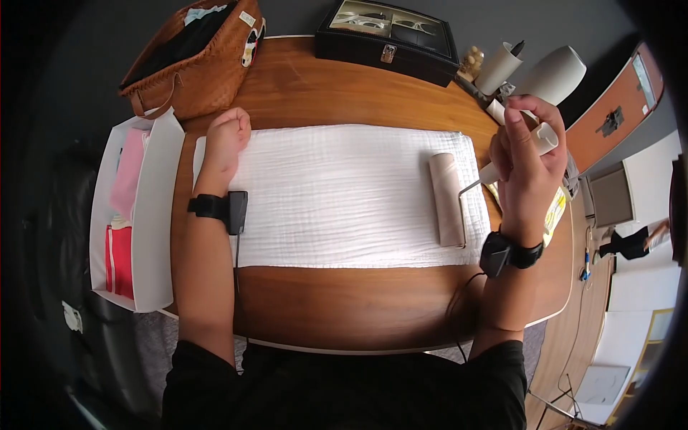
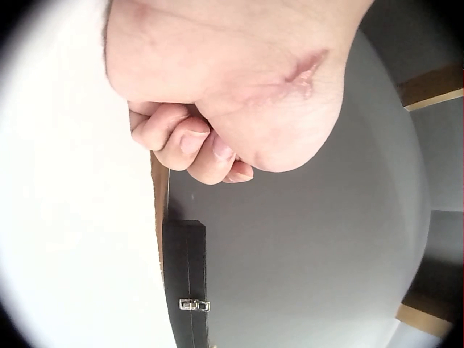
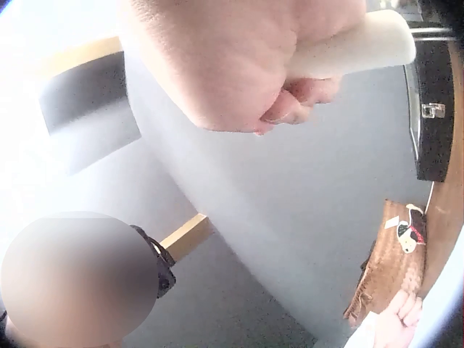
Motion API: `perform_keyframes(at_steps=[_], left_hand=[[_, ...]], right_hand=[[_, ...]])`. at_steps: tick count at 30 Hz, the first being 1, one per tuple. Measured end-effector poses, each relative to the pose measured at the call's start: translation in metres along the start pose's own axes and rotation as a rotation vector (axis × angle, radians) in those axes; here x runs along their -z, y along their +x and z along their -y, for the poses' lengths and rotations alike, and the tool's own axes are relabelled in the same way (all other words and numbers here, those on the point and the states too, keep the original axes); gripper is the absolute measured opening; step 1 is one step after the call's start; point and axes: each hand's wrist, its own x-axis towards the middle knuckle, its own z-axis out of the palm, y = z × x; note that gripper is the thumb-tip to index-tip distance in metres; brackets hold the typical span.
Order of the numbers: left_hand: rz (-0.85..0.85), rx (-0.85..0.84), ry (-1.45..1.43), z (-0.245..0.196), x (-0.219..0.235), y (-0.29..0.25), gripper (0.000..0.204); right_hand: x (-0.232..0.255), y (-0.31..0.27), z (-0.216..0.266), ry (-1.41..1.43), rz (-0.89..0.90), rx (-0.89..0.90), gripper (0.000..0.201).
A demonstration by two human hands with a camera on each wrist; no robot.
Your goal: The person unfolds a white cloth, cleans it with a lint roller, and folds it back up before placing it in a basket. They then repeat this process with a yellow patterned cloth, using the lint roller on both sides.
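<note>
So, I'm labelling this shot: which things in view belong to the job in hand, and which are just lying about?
Likely part of the job:
roller, held by the right hand
white cloth, spread flat

Apparently just lying about:
basket
white bin with pink and red fabric inside
glasses case
jar

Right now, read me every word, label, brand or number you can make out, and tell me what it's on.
Nothing is readable.
White tag on the woven basket: too small to read.
Pale rectangle on the orange-brown panel: too small to read.
Lint roller and white cloth: no lettering shows.
</note>
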Motion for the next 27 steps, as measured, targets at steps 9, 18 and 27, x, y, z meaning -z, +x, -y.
perform_keyframes(at_steps=[9,18,27], left_hand=[[-0.001,0.005,0.009,0.004,0.003,0.002,0.022],[-0.040,0.016,0.049,-0.006,-0.008,-0.006,0.023],[-0.019,0.012,0.067,-0.006,-0.005,-0.005,0.024]], right_hand=[[-0.032,-0.011,-0.061,0.526,0.089,0.113,0.010],[-0.018,0.005,-0.072,0.562,0.191,0.054,0.009],[0.051,0.033,-0.039,0.252,-0.058,0.264,0.008]])
